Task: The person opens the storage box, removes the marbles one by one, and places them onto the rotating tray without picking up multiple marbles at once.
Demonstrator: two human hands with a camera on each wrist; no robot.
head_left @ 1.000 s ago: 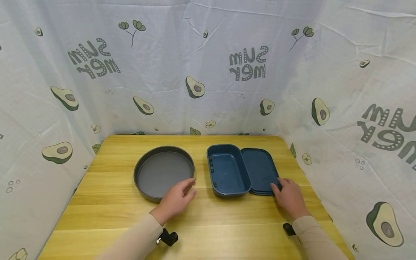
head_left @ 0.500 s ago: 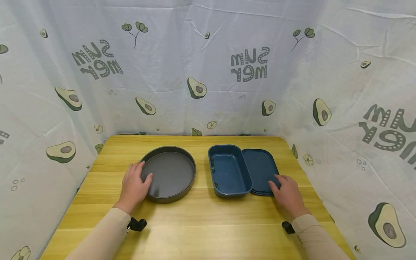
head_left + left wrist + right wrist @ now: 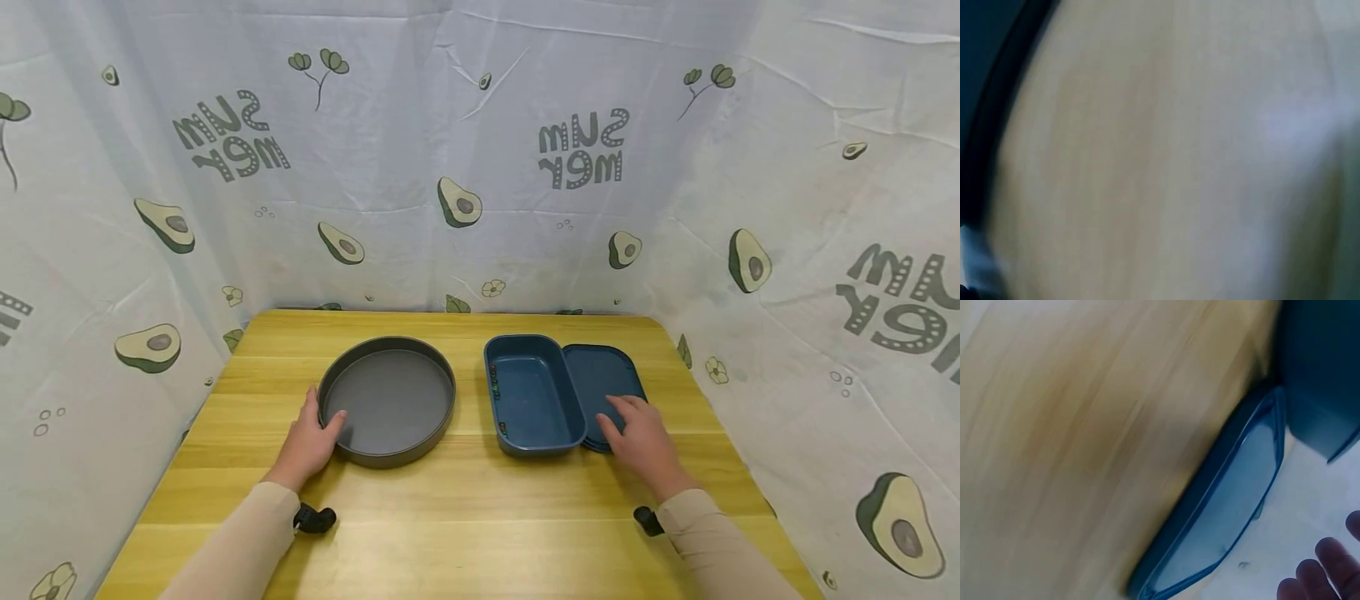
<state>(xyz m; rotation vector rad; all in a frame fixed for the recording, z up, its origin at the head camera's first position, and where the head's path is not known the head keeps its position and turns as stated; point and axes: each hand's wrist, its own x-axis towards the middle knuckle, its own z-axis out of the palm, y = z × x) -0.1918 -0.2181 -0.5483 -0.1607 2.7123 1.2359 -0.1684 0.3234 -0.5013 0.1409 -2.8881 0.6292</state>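
Note:
A round dark-grey pan (image 3: 390, 400) stands at the left of the table. My left hand (image 3: 306, 437) is at its left rim, the thumb over the inside and the fairly straight fingers along the outside. A blue rectangular box (image 3: 534, 400) stands uncovered to the right, with small red and green marks on its left inner wall. The blue lid (image 3: 600, 371) lies flat against the box's right side. Over the lid's near part is my right hand (image 3: 641, 437), its fingers loosely spread and holding nothing. In the right wrist view its fingertips (image 3: 1329, 559) are apart from the lid.
The wooden table (image 3: 465, 533) ends at the back against a white curtain (image 3: 390, 275) printed with avocados. The curtain also hangs along both sides, close beyond the right hand. A small black device (image 3: 315, 518) sits at each wrist.
My left hand has gone from the pan's right near side to its left rim, then dropped lower there. Lately my right hand has shifted left over the lid. Pan, box and lid keep their places.

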